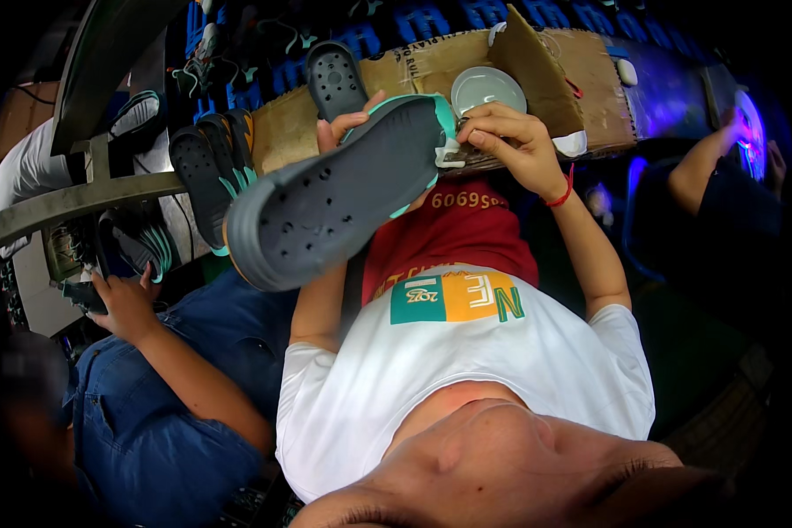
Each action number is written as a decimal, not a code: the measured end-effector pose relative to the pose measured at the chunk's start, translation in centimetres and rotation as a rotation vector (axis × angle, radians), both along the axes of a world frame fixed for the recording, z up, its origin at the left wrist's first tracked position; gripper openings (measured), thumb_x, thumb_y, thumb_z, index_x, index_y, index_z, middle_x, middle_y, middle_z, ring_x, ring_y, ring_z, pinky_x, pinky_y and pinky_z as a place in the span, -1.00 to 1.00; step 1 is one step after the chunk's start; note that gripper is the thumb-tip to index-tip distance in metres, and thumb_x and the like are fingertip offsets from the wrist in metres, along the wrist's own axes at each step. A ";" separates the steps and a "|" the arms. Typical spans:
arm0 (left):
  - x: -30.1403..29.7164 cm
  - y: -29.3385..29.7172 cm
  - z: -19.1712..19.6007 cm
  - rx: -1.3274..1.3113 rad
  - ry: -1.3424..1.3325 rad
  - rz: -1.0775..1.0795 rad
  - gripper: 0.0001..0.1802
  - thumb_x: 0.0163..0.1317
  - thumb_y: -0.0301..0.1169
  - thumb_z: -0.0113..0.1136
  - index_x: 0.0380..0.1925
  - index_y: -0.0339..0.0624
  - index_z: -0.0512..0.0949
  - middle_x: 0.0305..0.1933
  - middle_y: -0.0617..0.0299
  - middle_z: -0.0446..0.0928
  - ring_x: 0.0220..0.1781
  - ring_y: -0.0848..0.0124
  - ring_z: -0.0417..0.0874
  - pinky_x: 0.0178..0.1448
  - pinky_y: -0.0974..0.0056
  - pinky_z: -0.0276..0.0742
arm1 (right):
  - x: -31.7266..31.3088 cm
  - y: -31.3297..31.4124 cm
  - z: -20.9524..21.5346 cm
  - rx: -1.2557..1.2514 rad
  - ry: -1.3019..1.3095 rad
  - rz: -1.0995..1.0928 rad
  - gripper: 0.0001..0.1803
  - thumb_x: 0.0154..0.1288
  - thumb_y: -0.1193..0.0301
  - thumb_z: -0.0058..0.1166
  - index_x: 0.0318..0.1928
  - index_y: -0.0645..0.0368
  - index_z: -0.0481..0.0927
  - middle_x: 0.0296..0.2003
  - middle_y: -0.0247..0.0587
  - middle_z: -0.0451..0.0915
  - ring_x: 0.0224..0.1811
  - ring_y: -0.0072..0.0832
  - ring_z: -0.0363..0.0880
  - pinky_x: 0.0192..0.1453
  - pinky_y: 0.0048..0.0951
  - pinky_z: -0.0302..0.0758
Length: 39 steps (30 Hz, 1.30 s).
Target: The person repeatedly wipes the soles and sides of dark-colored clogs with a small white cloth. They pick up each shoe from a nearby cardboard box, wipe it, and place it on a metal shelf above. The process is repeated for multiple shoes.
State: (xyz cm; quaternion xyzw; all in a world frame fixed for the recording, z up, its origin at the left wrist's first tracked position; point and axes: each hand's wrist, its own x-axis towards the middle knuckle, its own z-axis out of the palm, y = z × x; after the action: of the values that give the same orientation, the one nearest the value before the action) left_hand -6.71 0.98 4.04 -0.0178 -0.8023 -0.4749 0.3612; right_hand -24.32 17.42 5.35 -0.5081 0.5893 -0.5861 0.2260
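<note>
A large dark-grey foam sandal (303,220) with turquoise edging and a cluster of holes is held up tilted in front of me. My left hand (347,125) grips it from behind, its fingers curled over the far edge and the palm hidden. At the sandal's far right end, by a white tab (449,157), my right hand (512,145) is closed in a pinch against the turquoise edge. What lies between those fingertips is too small to make out. Just beyond my right hand is a shallow round pale dish (488,88).
Cardboard (277,123) covers the bench, with an upright flap (537,66) at the right. Another grey sandal (335,79) lies beyond mine; several more (204,176) stand at the left by a metal bar (88,204). A co-worker's hand (132,304) is at left, another person's arm (699,172) at right.
</note>
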 end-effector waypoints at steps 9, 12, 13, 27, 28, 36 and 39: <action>-1.2 0.3 -2.6 0.170 0.234 0.025 -0.45 0.29 -0.42 0.24 0.20 -0.08 0.19 0.38 -0.37 0.15 0.43 -0.04 0.30 0.38 -0.05 0.39 | 0.1 -1.2 1.1 -0.107 0.150 0.171 -0.91 0.19 0.56 0.19 -0.29 0.26 0.71 -0.22 -0.13 0.63 -0.19 -0.35 0.54 -0.08 -0.42 0.44; -1.9 0.1 -3.7 0.118 0.306 0.081 -0.51 0.28 -0.42 0.24 0.11 -0.13 0.23 0.34 -0.38 0.18 0.38 -0.06 0.36 0.33 -0.01 0.49 | 0.6 -1.4 1.5 -0.140 0.131 0.212 -0.91 0.18 0.57 0.19 -0.30 0.27 0.70 -0.21 -0.10 0.61 -0.22 -0.36 0.51 -0.11 -0.43 0.42; -2.0 -0.1 -3.8 0.101 0.313 0.085 -0.50 0.26 -0.42 0.26 0.10 -0.13 0.22 0.33 -0.34 0.21 0.37 -0.06 0.37 0.31 0.00 0.51 | 0.9 -1.5 1.8 -0.152 0.119 0.223 -0.91 0.18 0.58 0.19 -0.30 0.27 0.70 -0.21 -0.10 0.61 -0.24 -0.37 0.50 -0.12 -0.43 0.41; -4.4 -2.4 -0.4 -0.355 0.351 0.182 -0.19 0.15 -0.37 0.36 0.34 -0.17 0.14 0.18 0.00 0.32 0.29 -0.04 0.43 0.31 0.03 0.48 | 1.5 0.7 3.0 -0.247 0.025 0.005 -0.92 0.17 0.61 0.19 -0.30 0.29 0.69 -0.15 -0.07 0.62 -0.18 -0.40 0.54 -0.11 -0.47 0.44; -4.1 -2.6 2.2 -0.465 0.235 0.216 -0.09 0.05 -0.36 0.46 0.34 -0.17 0.12 0.18 0.02 0.34 0.29 0.03 0.45 0.33 0.05 0.44 | 1.3 1.6 2.6 -0.277 -0.075 -0.123 -0.93 0.22 0.60 0.15 -0.30 0.32 0.67 -0.12 -0.06 0.61 -0.16 -0.42 0.53 -0.08 -0.49 0.43; -21.0 -7.6 17.9 0.009 0.400 0.166 -0.57 -0.01 -0.45 0.45 -0.14 -0.37 0.51 -0.14 0.11 0.59 -0.12 0.36 0.60 0.08 0.23 0.50 | 0.6 6.6 2.4 -0.500 -0.343 -0.399 -0.87 0.38 0.50 0.07 -0.26 0.33 0.60 -0.11 -0.07 0.58 -0.11 -0.48 0.51 -0.03 -0.56 0.37; -30.7 -21.9 21.9 0.073 0.046 0.342 -0.59 0.18 -0.45 0.25 0.01 -0.41 0.47 0.05 -0.11 0.54 0.09 0.23 0.55 0.25 0.07 0.39 | 1.7 6.0 3.9 -0.429 -0.248 -0.323 -0.87 0.36 0.48 0.11 -0.27 0.32 0.62 -0.11 -0.07 0.58 -0.12 -0.48 0.52 -0.05 -0.55 0.39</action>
State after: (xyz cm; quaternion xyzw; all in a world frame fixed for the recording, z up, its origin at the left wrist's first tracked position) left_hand -37.45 -20.92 25.93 0.1212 -0.7674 -0.4349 0.4552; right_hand -22.58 23.42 9.24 -0.3686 0.4929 -0.7833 0.0876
